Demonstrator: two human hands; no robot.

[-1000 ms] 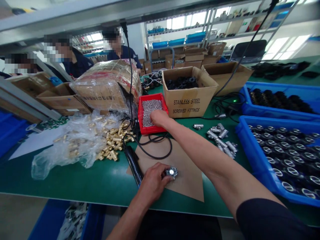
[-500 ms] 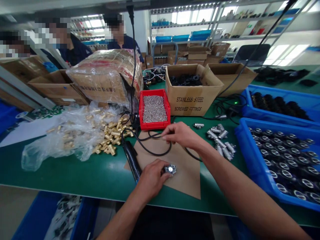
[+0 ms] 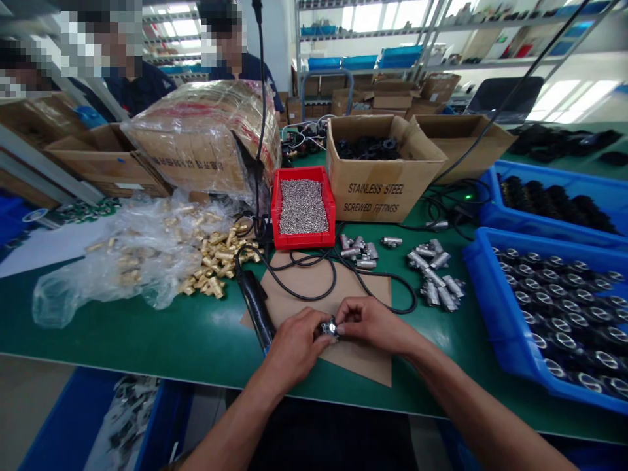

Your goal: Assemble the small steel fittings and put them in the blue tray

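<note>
Between thumb and fingers, my left hand (image 3: 298, 347) holds a small silver metal part (image 3: 330, 328) above a brown cardboard sheet (image 3: 366, 360). My right hand (image 3: 367, 322) is at the part's right side, its thumb and forefinger pinched together; whatever lies between those fingertips is too small to make out. A black cylindrical tool (image 3: 256, 309) with a cable rests just left of my left hand. Beyond the sheet stands a red bin (image 3: 304, 241) full of tiny silver pieces.
Brass fittings (image 3: 218, 258) and plastic bags (image 3: 122, 261) lie left. Silver fittings (image 3: 434, 278) lie right, beside a blue crate (image 3: 483, 307) of black round parts. A lettered carton (image 3: 380, 190) stands behind. Looped black cable (image 3: 405, 288) crosses the sheet. People stand at back left.
My right hand has come down and nearer from beside the red bin to the silver part. My left hand still holds that part. The view has shifted slightly.
</note>
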